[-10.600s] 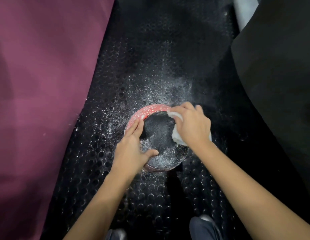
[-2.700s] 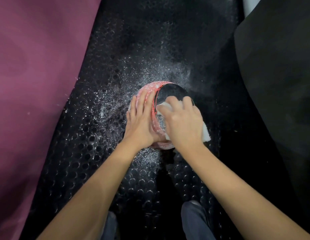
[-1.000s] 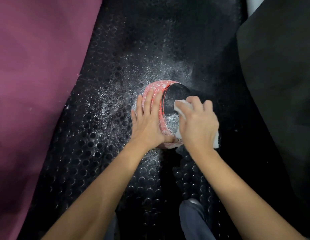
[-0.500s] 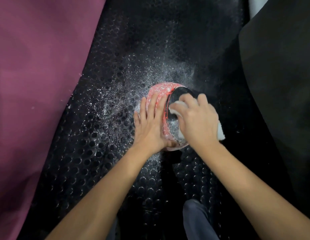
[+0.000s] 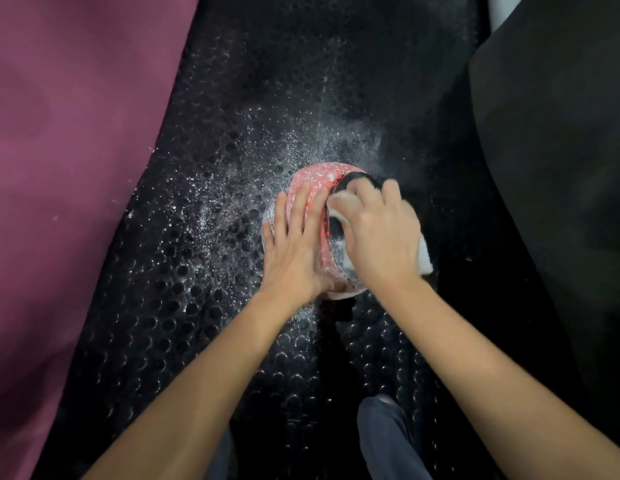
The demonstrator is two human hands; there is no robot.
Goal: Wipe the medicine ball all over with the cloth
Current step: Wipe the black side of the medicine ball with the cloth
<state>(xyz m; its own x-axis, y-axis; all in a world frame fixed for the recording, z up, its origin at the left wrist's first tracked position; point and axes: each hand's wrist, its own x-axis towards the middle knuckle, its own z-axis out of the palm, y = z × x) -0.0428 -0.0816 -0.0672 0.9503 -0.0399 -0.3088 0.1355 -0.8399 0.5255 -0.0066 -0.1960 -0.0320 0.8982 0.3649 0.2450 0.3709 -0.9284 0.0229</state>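
Two hands meet on the medicine ball (image 5: pixel 313 188), which sits on the black studded floor mat (image 5: pixel 183 306) near the middle of my head view. The ball's visible skin is red with white speckles on its left part and black on its right part, the two divided by a thin red seam. My left hand (image 5: pixel 294 251) lies flat against the red side, fingers straight and slightly fanned, pointing away from me, the palm pressed on the ball. My right hand (image 5: pixel 381 237) covers the black side with its fingers curled over the white cloth (image 5: pixel 424 258), gripping it against the ball (one corner of the cloth sticks out past the outer edge of the hand, another shows under the fingertips). The right hand looks slightly blurred. White powder or droplets (image 5: pixel 232 188) are scattered over the mat, densest to the left of and beyond the ball. A maroon fabric surface (image 5: pixel 66 161) fills the left of the view, and a dark, smooth panel (image 5: pixel 558 174) fills the right. One knee in dark trousers (image 5: pixel 388 441) shows at the bottom edge, between my forearms.
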